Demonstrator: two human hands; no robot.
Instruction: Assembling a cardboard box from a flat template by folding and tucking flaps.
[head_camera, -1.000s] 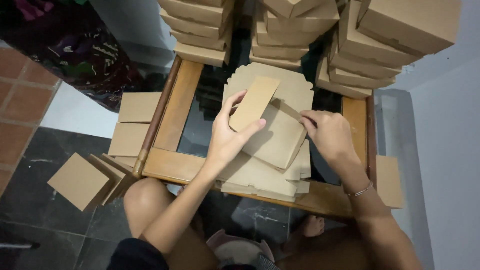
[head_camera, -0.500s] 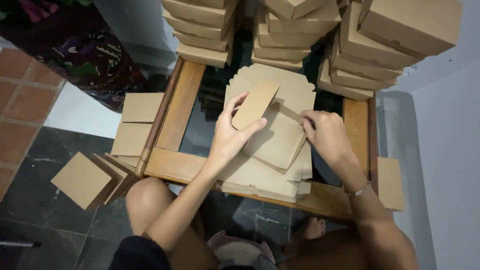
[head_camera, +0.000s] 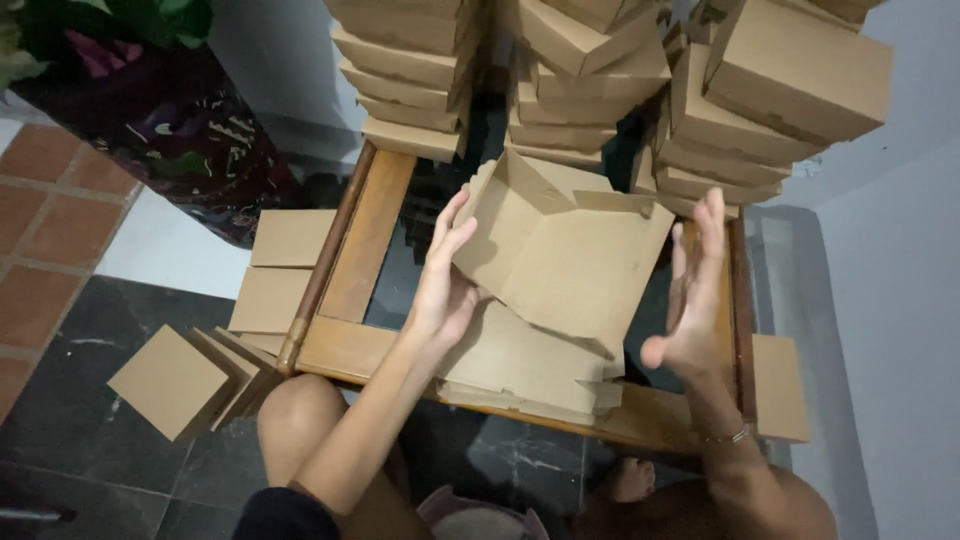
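A half-folded brown cardboard box is tilted up above a pile of flat cardboard blanks. My left hand presses its stretched fingers against the box's raised left flap and holds it up. My right hand is flat with fingers apart just beside the box's right edge; I cannot tell if it touches. The pile lies on a low wooden-framed table with a dark glass top.
Tall stacks of folded cardboard boxes stand along the table's far side. Flat cardboard squares lie on the floor at left, and another piece sits at right. My knee is below the table's front rail.
The top blank has been lifted off the pile and its flaps folded up into a box shape. My right hand came off the cardboard and opened; my left hand moved to the left flap.
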